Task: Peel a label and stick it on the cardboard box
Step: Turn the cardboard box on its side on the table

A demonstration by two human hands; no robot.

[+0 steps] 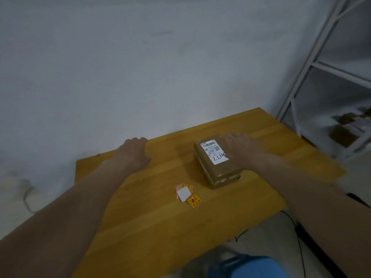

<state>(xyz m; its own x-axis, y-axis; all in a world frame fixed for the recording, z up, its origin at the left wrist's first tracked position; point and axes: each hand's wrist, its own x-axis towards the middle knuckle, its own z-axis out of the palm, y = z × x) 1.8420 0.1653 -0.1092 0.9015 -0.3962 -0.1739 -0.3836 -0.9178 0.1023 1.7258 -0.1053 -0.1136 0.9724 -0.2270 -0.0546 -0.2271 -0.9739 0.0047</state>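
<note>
A small brown cardboard box [217, 170] stands on the wooden table [160, 227], right of centre. A white shipping label [213, 150] with a barcode and handwriting covers part of its top. My right hand [244, 150] lies flat on the box top, fingers spread, partly over the label. My left hand [133, 152] rests on the table's far edge, fingers curled over it, holding nothing. A small pile of red and yellow stickers [187, 194] with one white backing piece on top lies on the table in front of the box, apart from both hands.
A white metal shelf frame [313, 77] stands to the right with a few boxes on a low shelf. A grey wall runs behind the table. Black cables [297, 233] trail on the floor by the table's right side. Blue fabric [259, 267] shows at the bottom.
</note>
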